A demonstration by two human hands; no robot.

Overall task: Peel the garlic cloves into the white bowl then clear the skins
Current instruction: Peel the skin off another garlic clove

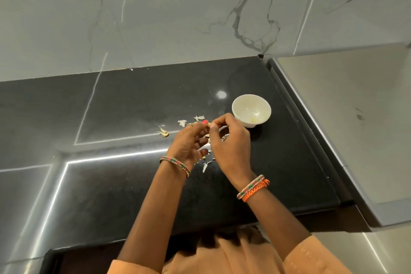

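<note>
Your two hands meet above the middle of the surface [133, 107], the left hand [189, 142] touching fingertips with the right hand [229, 140]; the bowl [251, 109] stands on the surface just beyond and right of your right hand; loose skins [182, 123] lie left of the bowl, behind your left hand; more skins [205, 165] lie between your wrists; the wall [178, 18] rises behind the surface.

both forearms raised and converging, left hand [189, 142] palm up with fingers curled, right hand [229, 140] fingertips pinched against left's
</note>
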